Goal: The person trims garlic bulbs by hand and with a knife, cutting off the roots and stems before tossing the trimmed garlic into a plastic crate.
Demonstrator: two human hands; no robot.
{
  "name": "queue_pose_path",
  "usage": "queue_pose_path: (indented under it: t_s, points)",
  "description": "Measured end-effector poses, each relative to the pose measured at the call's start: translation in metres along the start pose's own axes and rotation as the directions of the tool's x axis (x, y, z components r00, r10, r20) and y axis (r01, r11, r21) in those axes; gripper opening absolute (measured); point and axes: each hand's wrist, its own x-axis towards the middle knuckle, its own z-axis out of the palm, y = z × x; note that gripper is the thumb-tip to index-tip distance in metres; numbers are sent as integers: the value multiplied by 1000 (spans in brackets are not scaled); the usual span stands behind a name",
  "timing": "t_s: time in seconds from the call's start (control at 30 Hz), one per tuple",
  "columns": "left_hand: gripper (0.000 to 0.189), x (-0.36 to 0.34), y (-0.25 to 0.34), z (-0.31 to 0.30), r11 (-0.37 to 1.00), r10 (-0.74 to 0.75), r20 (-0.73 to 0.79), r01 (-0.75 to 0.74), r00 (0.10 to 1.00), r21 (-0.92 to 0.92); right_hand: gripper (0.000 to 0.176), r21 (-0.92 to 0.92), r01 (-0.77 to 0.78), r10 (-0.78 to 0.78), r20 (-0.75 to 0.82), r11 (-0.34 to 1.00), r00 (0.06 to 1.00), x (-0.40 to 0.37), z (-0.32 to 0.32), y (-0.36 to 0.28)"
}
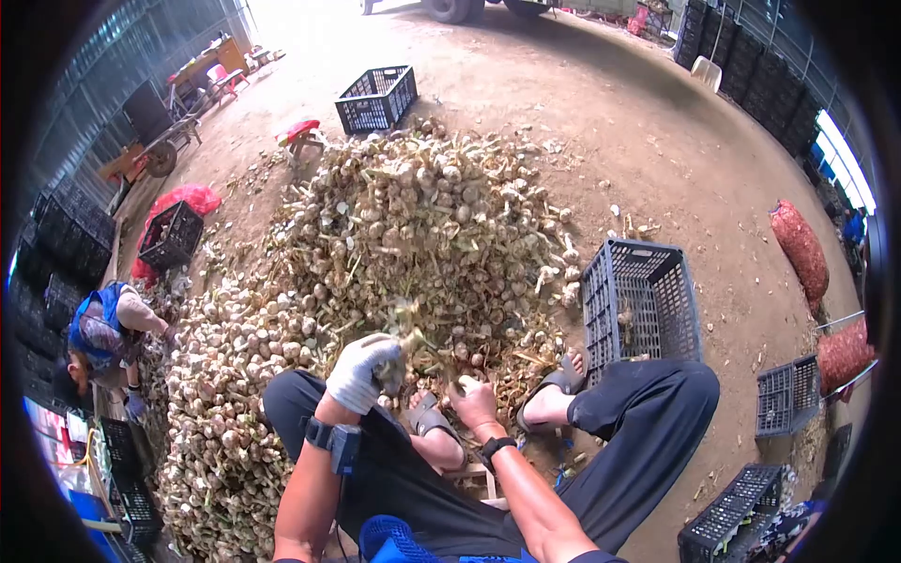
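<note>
My left hand [361, 373], in a white glove, is closed around a garlic bulb [410, 340] with its stalk, blurred by motion. Just to the right, my bare right hand [474, 403] has its fingers curled together; what lies in them, if anything, I cannot make out. Both hands are between my knees, low over the near edge of a large garlic heap [422, 216] with dry stalks on. To the left spreads a paler pile of garlic bulbs [235, 375], mostly without long stalks.
A dark plastic crate [690, 314] stands beside my right foot, with a little debris inside. Another crate [352, 114] sits behind the heap. At left a person [113, 324] in a blue vest bends over the pile. Filled red mesh sacks [798, 249] lie at right.
</note>
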Motion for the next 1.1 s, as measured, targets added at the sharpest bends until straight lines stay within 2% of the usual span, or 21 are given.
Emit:
queue_pose_path:
  t_s: [0.07,0.1,0.13,0.17,0.2,0.23,0.27,0.3,0.33,0.4,0.43,0.47,0.5,0.6,0.7,0.8,0.87,0.93,1.0,1.1]
  points:
    - [22,-6,4,7,991,-61,-61,53,996,-119,31,-2,-247,247,22,969,969,-10,5,23]
    - [20,-3,0,-1,966,-99,-20,91,995,-242,30,-19,-322,321,-24,947,947,-7,4,26]
    - [19,-3,1,-9,906,-55,17,57,998,-420,32,-28,-345,343,-53,938,938,-3,0,34]
    - [26,-12,8,-22,778,88,-23,-83,996,-622,32,-44,-319,313,-107,947,944,4,-2,41]
    - [37,-9,19,-43,210,269,112,55,957,-976,33,-61,-296,284,-161,953,945,9,-7,47]
    - [44,-19,33,-71,268,524,9,-154,852,-951,33,-78,-333,320,-139,940,937,13,-14,54]
    - [49,-28,46,-105,10,612,-36,-53,790,-999,32,-108,-358,342,-143,928,929,15,-18,61]
    - [54,-47,69,-101,-126,619,-302,-288,725,-949,33,-150,-390,370,-145,908,918,15,-21,67]
    - [56,-62,76,-106,-92,605,-323,-339,728,-936,34,-194,-418,395,-145,888,907,15,-21,72]
    - [56,-64,61,-133,70,567,-325,-438,757,-896,35,-193,-410,391,-131,892,911,7,-18,76]
    - [54,-62,56,-122,173,582,-218,-381,783,-908,34,-253,-406,388,-120,878,914,0,-11,85]
    - [52,-65,50,-109,242,539,-175,-351,824,-905,33,-312,-400,386,-109,862,916,-7,-4,95]
    - [50,-66,45,-105,283,534,-183,-379,825,-881,33,-365,-440,437,-94,820,894,-13,-2,95]
    - [46,-67,42,-88,414,514,-250,-493,821,-766,35,-478,-330,336,-75,814,939,-26,6,105]
    - [45,-64,38,-81,419,442,-300,-491,845,-764,35,-515,-309,362,2,800,932,-27,10,105]
    - [45,-61,40,-78,452,466,-262,-482,845,-750,36,-558,-280,374,58,781,926,-29,14,106]
    - [44,-59,43,-70,535,462,-280,-516,841,-668,38,-577,-310,429,80,756,900,-29,17,106]
    - [44,-55,41,-65,583,463,-270,-519,844,-625,40,-611,-260,412,121,748,903,-29,21,109]
    - [45,-54,39,-60,688,421,-321,-530,848,-497,41,-601,-266,400,98,753,911,-26,23,105]
    - [42,-51,38,-43,883,314,-344,-405,885,-237,42,-295,-287,286,-47,911,957,-1,31,92]
